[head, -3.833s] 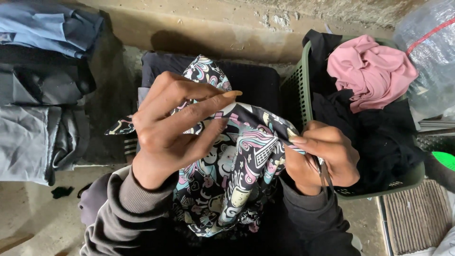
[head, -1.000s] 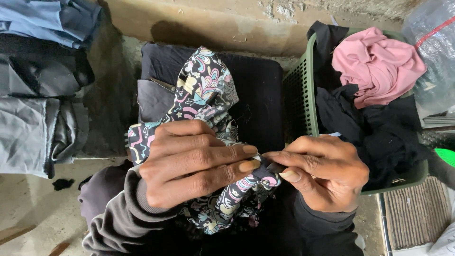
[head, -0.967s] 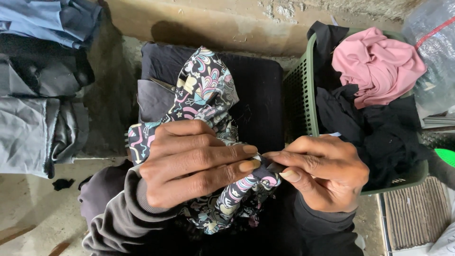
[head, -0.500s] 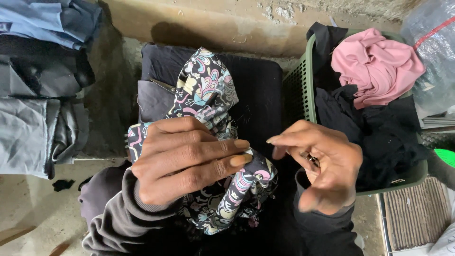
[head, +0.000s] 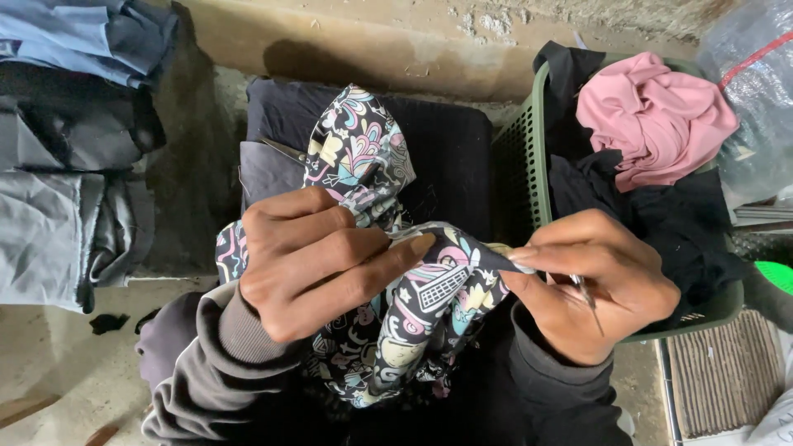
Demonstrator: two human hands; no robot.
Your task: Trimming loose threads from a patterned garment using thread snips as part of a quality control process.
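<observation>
Hands (head: pixel 318 260) pinch crumpled, soft patterned cloth (head: pixel 429 306).

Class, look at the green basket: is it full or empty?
Full. The green basket is heaped above its rim with a pink garment and black clothes.

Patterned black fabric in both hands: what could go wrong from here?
1. The right hand pinches a thin metal tool beside the fingertips; a slip might prick skin.
2. The patterned black fabric is bunched under the left hand, so the tool could catch a hidden layer.
3. Scissors lie half covered behind; easily snagged.
</observation>
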